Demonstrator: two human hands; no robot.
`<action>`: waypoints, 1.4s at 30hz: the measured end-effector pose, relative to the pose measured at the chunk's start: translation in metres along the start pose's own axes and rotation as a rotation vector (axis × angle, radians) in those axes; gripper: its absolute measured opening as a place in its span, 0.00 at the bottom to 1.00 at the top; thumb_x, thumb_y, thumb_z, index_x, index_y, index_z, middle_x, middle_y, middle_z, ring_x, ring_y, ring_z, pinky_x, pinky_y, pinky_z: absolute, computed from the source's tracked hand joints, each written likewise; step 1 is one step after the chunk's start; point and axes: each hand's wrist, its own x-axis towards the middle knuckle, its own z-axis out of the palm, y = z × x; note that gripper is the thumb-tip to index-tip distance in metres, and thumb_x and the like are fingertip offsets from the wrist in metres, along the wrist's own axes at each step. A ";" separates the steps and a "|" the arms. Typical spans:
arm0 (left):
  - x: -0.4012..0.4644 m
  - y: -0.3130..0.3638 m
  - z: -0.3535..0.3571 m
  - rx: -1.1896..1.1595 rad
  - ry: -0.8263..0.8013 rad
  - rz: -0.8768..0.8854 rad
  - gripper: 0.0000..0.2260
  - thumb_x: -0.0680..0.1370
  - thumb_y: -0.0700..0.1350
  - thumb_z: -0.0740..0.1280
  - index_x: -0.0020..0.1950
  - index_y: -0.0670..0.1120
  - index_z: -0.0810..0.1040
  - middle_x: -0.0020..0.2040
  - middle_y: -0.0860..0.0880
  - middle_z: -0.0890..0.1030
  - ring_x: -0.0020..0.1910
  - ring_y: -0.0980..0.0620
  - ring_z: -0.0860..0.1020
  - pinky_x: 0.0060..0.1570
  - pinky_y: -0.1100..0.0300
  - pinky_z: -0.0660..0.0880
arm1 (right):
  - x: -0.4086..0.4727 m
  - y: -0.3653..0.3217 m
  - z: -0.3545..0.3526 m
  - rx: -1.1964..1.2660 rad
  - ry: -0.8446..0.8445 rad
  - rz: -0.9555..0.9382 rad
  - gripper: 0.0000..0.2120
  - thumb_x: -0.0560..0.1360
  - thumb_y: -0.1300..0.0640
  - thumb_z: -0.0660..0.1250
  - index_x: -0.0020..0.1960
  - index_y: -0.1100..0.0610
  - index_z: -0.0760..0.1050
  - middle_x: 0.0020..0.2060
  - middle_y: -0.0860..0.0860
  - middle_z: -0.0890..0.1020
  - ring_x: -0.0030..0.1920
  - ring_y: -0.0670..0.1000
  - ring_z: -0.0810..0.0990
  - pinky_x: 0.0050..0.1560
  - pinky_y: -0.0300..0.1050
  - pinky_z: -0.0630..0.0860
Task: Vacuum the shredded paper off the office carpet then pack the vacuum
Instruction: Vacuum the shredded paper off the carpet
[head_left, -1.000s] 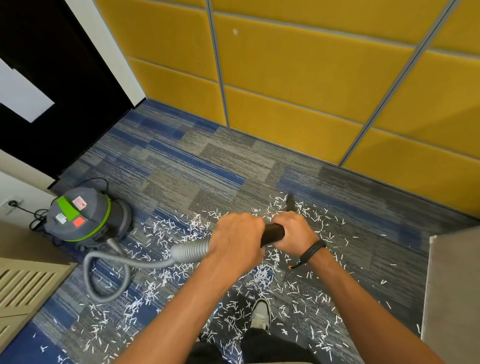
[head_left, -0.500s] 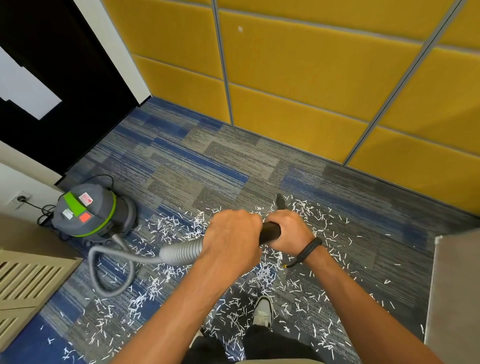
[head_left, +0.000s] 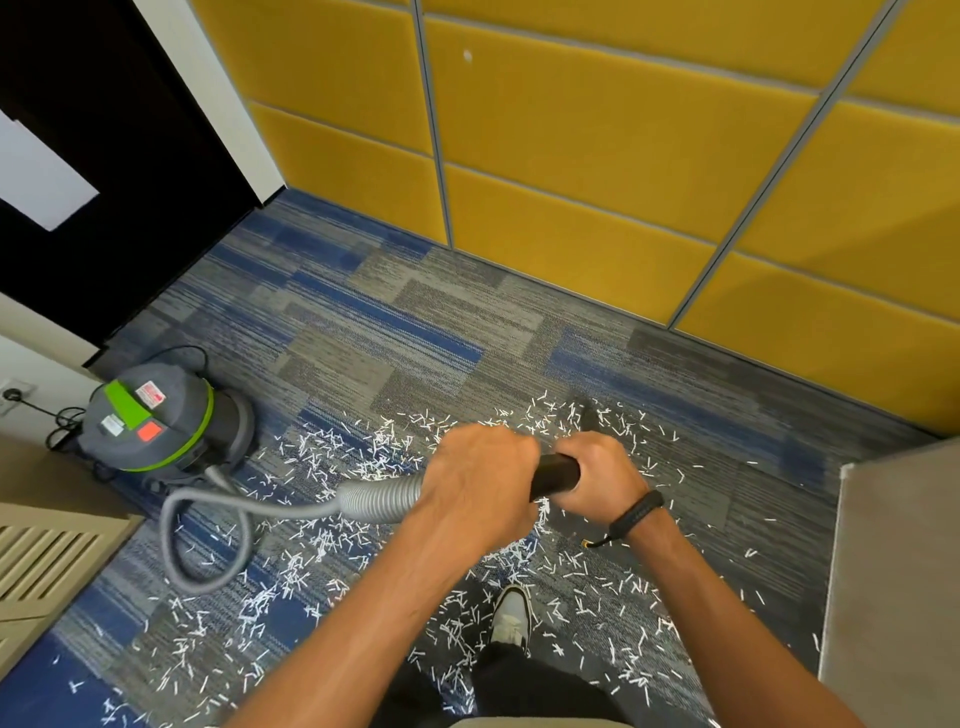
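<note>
Nozzle tip (head_left: 586, 413) barely advances since a second ago; left hand (head_left: 480, 486) and right hand (head_left: 602, 480) both wrap fingers tight round black wand (head_left: 556, 474), so sweep slow overlapping passes through shredded paper (head_left: 322, 545) across carpet (head_left: 415, 332), away from vacuum canister (head_left: 156, 421).

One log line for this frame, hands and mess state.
left hand grips black wand | right hand grips wand | white shredded paper on carpet | grey-green canister vacuum left
</note>
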 end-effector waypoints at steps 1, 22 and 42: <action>-0.002 0.000 0.001 -0.004 -0.006 0.008 0.13 0.77 0.56 0.72 0.58 0.51 0.79 0.44 0.51 0.82 0.39 0.49 0.75 0.46 0.53 0.77 | -0.002 -0.001 0.000 -0.006 -0.007 0.007 0.14 0.64 0.55 0.71 0.34 0.43 0.65 0.28 0.39 0.70 0.31 0.37 0.70 0.35 0.38 0.69; -0.075 -0.040 0.005 -0.005 -0.032 -0.093 0.17 0.78 0.59 0.73 0.60 0.50 0.80 0.47 0.52 0.83 0.44 0.50 0.80 0.51 0.55 0.77 | 0.002 -0.072 0.048 -0.016 -0.105 -0.052 0.15 0.66 0.56 0.72 0.33 0.42 0.67 0.29 0.39 0.74 0.32 0.39 0.71 0.37 0.39 0.70; -0.121 -0.010 0.038 -0.014 -0.085 0.026 0.15 0.75 0.45 0.73 0.61 0.53 0.81 0.47 0.51 0.83 0.47 0.47 0.82 0.52 0.53 0.80 | -0.090 -0.075 0.060 -0.062 -0.047 0.089 0.08 0.65 0.56 0.72 0.34 0.50 0.73 0.29 0.41 0.75 0.31 0.42 0.72 0.35 0.38 0.67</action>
